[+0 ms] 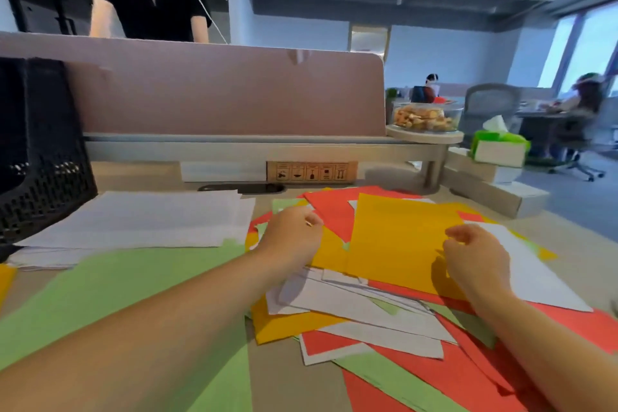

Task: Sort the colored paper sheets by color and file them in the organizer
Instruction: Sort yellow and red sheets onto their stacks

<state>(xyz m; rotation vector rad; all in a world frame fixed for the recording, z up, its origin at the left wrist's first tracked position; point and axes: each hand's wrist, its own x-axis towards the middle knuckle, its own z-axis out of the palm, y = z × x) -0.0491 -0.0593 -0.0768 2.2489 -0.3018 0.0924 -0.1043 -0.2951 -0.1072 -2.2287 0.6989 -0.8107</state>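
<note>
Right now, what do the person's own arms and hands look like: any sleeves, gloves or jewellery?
The left forearm and right forearm are bare as far as shown: no sleeves, gloves, watch or bracelet. The left hand and right hand show no rings, though the fingers are blurred.

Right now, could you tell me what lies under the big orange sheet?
Red sheets show past the orange sheet's far edge, white sheets past its near edge; what lies beneath its middle is covered.
</note>
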